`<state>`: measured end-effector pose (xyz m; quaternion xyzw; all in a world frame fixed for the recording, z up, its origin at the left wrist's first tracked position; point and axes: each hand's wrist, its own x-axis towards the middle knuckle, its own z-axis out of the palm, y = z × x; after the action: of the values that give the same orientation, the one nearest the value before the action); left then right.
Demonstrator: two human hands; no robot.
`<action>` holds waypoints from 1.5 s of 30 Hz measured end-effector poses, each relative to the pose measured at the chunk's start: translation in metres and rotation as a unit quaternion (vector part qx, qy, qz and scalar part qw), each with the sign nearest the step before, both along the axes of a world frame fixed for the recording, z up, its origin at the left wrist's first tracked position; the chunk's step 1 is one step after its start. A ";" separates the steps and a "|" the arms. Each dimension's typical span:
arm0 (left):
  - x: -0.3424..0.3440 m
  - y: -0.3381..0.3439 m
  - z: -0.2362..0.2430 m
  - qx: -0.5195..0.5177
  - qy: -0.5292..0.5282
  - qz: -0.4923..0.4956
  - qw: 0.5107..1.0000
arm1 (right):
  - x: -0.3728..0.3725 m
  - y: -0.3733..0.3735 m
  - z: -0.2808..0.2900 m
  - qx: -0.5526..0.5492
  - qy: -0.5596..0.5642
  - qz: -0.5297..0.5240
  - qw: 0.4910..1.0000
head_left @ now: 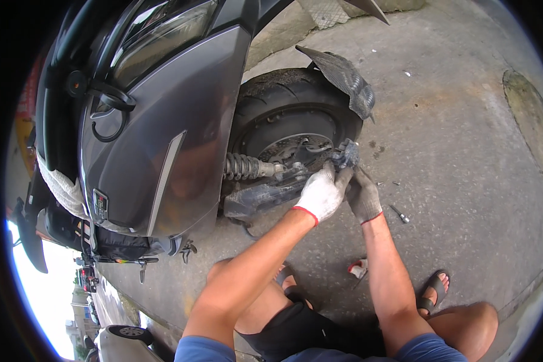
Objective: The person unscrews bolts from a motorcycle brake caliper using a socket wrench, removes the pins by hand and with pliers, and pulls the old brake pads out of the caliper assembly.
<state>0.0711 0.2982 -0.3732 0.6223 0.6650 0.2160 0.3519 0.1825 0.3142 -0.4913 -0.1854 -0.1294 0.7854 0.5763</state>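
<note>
My left hand (pixel 321 194), in a white work glove with a red cuff, grips a grimy brake caliper (pixel 346 153) at the rear edge of the scooter's wheel (pixel 277 96). From below and to the right, my right hand (pixel 364 196), its glove greyed with dirt, also holds the caliper. Its fingertips are partly hidden. The brake disc (pixel 301 146) shows inside the wheel, just left of the caliper. A dusty swingarm (pixel 253 200) and a coil-spring shock absorber (pixel 242 166) lie left of my hands.
The scooter's dark body panel (pixel 181 139) fills the left side. Above the wheel juts a dirty mudguard (pixel 345 81). On the concrete to the right lie a metal socket tool (pixel 400 214) and a small bolt (pixel 396 183). A red and white item (pixel 358 266) lies between my feet.
</note>
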 end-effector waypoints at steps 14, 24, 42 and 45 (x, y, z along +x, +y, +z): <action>0.006 -0.019 -0.018 0.012 0.173 -0.055 0.983 | 0.015 0.019 0.055 0.023 -0.257 0.072 0.963; -0.042 -0.011 0.024 0.008 0.124 -0.069 0.990 | -0.002 0.029 0.063 0.035 -0.336 -0.040 0.941; -0.041 -0.030 0.012 -0.080 0.289 -0.143 0.943 | 0.003 0.020 0.035 0.109 -0.091 -0.011 0.990; -0.042 -0.028 0.007 -0.099 0.271 -0.145 0.946 | 0.012 0.014 0.011 0.055 -0.042 0.071 0.995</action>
<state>0.0291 0.2697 -0.3658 0.7087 0.6563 -0.0815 0.2457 0.1950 0.3283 -0.4806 -0.1767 -0.2089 0.8077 0.5223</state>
